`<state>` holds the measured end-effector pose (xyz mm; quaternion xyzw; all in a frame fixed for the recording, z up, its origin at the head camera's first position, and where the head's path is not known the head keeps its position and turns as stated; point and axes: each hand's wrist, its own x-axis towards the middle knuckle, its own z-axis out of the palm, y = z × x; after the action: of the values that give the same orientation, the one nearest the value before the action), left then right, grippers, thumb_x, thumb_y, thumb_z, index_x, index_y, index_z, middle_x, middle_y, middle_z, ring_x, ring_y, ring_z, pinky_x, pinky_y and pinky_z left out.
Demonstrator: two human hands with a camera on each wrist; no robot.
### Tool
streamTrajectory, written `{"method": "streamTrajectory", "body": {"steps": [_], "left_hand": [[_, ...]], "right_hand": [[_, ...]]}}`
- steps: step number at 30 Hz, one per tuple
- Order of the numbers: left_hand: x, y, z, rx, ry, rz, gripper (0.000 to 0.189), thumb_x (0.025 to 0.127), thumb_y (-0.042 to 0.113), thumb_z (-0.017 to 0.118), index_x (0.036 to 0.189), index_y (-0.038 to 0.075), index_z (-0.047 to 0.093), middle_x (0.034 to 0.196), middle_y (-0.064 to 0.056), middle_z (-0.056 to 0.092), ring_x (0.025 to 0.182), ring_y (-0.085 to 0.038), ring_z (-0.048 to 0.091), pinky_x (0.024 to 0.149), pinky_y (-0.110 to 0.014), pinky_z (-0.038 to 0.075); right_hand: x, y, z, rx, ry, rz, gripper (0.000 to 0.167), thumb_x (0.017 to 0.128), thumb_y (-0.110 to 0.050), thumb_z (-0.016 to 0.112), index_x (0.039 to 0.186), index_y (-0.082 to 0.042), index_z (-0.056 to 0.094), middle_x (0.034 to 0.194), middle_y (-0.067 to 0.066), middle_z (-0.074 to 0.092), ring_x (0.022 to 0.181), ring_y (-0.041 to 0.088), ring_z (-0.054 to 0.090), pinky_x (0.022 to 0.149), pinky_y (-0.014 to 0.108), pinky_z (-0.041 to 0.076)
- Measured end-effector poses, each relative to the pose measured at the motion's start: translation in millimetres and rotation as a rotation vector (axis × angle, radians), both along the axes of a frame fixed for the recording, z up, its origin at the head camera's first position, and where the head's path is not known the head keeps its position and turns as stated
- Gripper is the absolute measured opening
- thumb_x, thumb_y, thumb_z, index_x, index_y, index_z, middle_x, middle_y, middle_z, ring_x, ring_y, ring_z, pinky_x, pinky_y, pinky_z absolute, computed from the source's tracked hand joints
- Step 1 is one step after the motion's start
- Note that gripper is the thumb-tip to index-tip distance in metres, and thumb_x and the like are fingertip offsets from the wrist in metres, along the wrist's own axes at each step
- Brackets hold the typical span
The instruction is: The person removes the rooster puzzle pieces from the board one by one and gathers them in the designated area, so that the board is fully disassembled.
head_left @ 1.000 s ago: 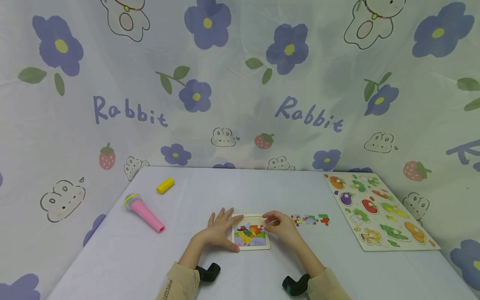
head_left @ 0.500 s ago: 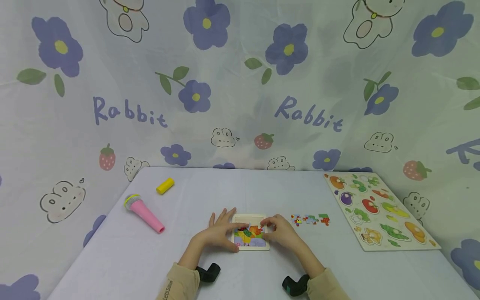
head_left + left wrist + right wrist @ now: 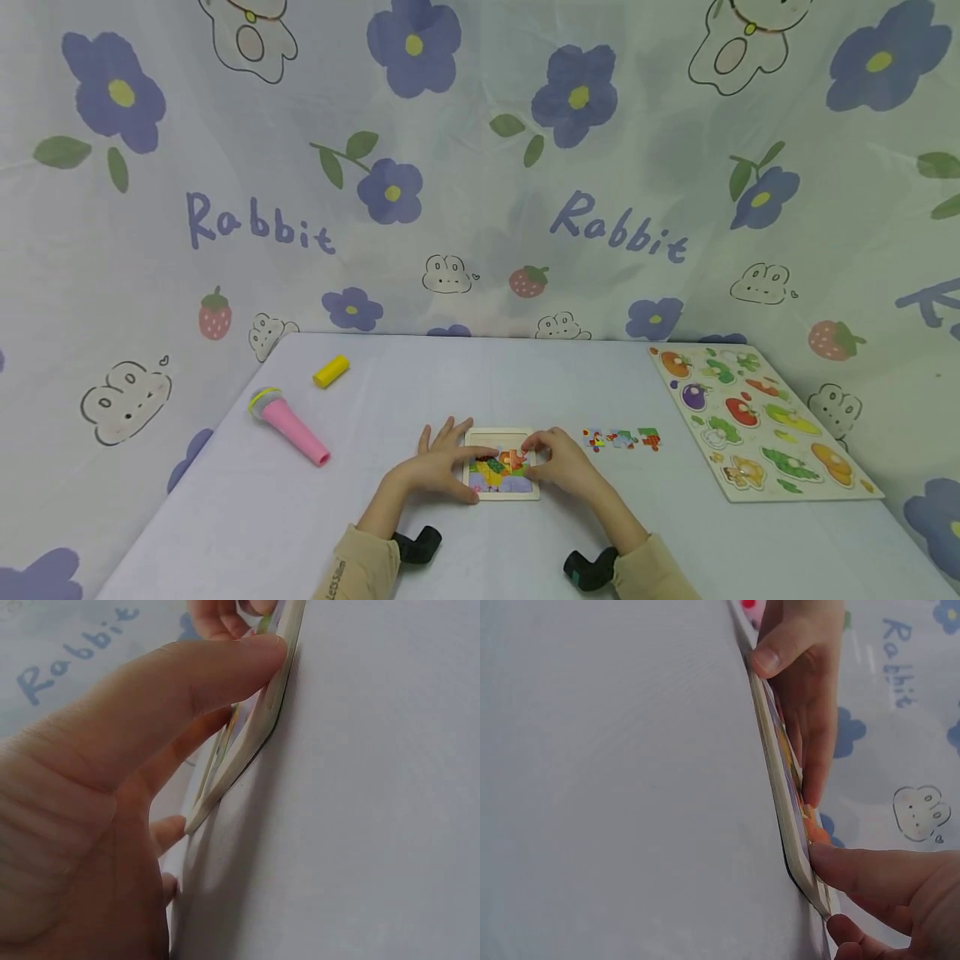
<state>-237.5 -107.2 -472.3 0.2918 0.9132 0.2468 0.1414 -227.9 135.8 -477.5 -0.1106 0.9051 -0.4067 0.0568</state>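
Observation:
A small framed jigsaw puzzle (image 3: pixel 501 497) with a pale wooden rim and a colourful picture lies on the table between both hands. My left hand (image 3: pixel 427 471) spreads over its left side, the thumb on the near left corner and the straight index finger touching the picture. At the right side, my right hand (image 3: pixel 564 462) pinches an orange puzzle piece (image 3: pixel 819 832) between thumb and fingers, at the upper right of the picture. The fingertips partly cover this piece. In the left wrist view the left thumb (image 3: pixel 247 667) presses along the wooden edge.
Several loose puzzle pieces (image 3: pixel 622 439) lie right of the right hand. A vegetable peg board (image 3: pixel 757 425) stands at the table's right edge. To the left are a pink toy microphone (image 3: pixel 292 429) and a yellow cylinder (image 3: pixel 331 372). A printed curtain (image 3: pixel 480 233) hangs behind.
My right hand has come down and slightly left onto the puzzle's upper right. My left index finger has shifted from the top rim onto the picture. The orange area at the right looks different.

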Motion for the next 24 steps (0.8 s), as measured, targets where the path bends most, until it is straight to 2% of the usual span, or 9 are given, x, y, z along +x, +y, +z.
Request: {"method": "streamTrajectory", "body": {"steps": [10,18,24], "left_hand": [[0.8,1.0,-0.1,-0.010,0.005,0.001,0.069,0.069,0.043,0.076,0.132,0.031,0.051,0.151,-0.016,0.017,0.137,-0.046,0.001,0.100,-0.070,-0.006],[0.2,0.7,0.2,-0.005,0.000,0.002,0.069,0.069,0.043,0.076,0.132,0.033,0.050,0.152,-0.015,0.016,0.138,-0.044,0.000,0.101,-0.068,-0.006],[0.1,0.2,0.9,0.001,-0.008,0.008,0.069,0.069,0.042,0.077,0.131,0.032,0.051,0.152,-0.015,0.016,0.138,-0.044,-0.001,0.100,-0.068,-0.007]], "right_hand": [[-0.5,0.6,1.4,-0.051,0.040,0.033,0.030,0.067,-0.002,0.078,0.086,-0.013,0.058,0.086,0.004,0.050,0.075,0.017,0.042,0.063,0.028,0.036],[-0.4,1.6,-1.1,-0.114,0.003,0.058,0.017,0.080,-0.006,0.069,0.088,-0.011,0.055,0.077,-0.001,0.054,0.065,0.013,0.045,0.052,0.021,0.037],[-3.6,3.3,-5.5,-0.179,-0.015,0.043,0.014,0.082,-0.006,0.067,0.091,-0.009,0.057,0.078,0.001,0.059,0.069,0.012,0.051,0.056,0.023,0.041]]}}
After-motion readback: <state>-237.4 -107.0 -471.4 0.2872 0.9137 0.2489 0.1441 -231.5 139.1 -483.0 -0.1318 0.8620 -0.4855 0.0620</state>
